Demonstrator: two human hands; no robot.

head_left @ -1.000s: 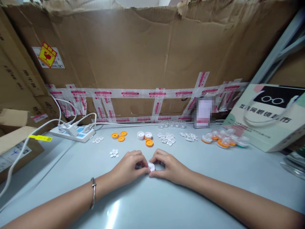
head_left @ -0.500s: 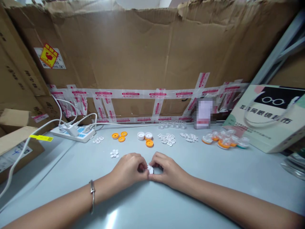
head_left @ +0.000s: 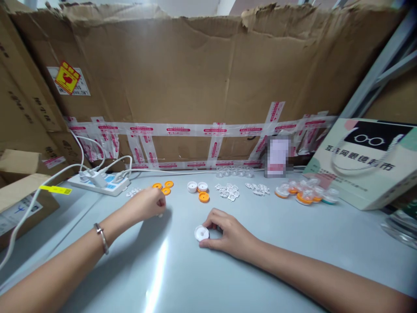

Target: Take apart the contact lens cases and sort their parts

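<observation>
My right hand (head_left: 228,232) grips a round white plastic piece (head_left: 201,234) by its right edge, between thumb and fingers, at the middle of the table. The piece has a raised rim and a small part at its centre. My left hand (head_left: 148,203) is over the spot of the small white discs, its fingers curled downward. One small white disc (head_left: 160,215) shows just under its fingertips; whether it is pinched or lies on the table I cannot tell. Just behind that hand are orange rings (head_left: 166,191).
White cups (head_left: 192,187), an orange cup (head_left: 204,198), flat white cut-out pieces (head_left: 228,191) and clear domes (head_left: 234,172) stand along the back. Assembled clear-topped pieces (head_left: 304,198) sit at right beside a paper bag (head_left: 355,174). A power strip (head_left: 110,187) with cables lies at left.
My left hand has let go of the white piece and moved left to the small white discs. My right hand stays in place, still gripping the white piece, whose face now shows.
</observation>
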